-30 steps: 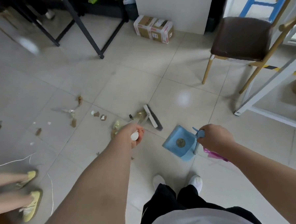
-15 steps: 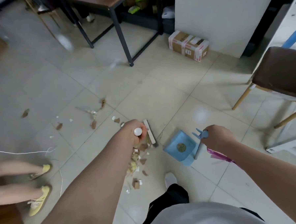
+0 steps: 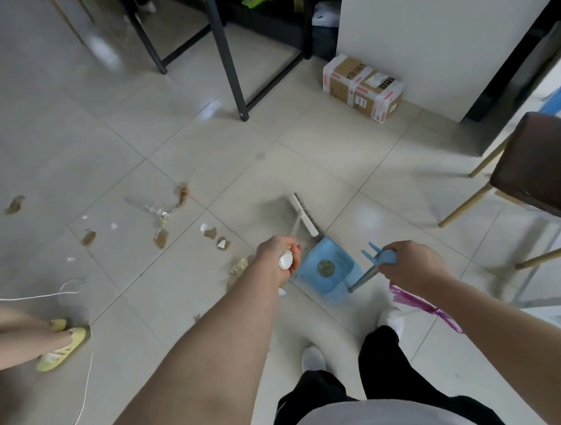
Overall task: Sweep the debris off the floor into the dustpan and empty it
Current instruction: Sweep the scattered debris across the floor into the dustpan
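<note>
Where the tiled floor (image 3: 318,152) extends to the left, brown and white debris (image 3: 161,238) lies scattered, with further scraps just beside the left hand (image 3: 276,256). That hand's grip is clenched round the white broom (image 3: 302,215) handle, its brush head just beside the blue dustpan (image 3: 327,268). The right hand (image 3: 410,265) grip grasps the dustpan's upright handle.

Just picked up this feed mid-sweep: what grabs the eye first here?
Dead centre, the left hand grips a white broom whose head sits just beyond the blue dustpan, which the right hand holds by its handle. Brown and white debris lies scattered over the tiles to the left, not yet swept up. At the far left edge, another person's feet in yellow slippers stand near a white cord.
</note>
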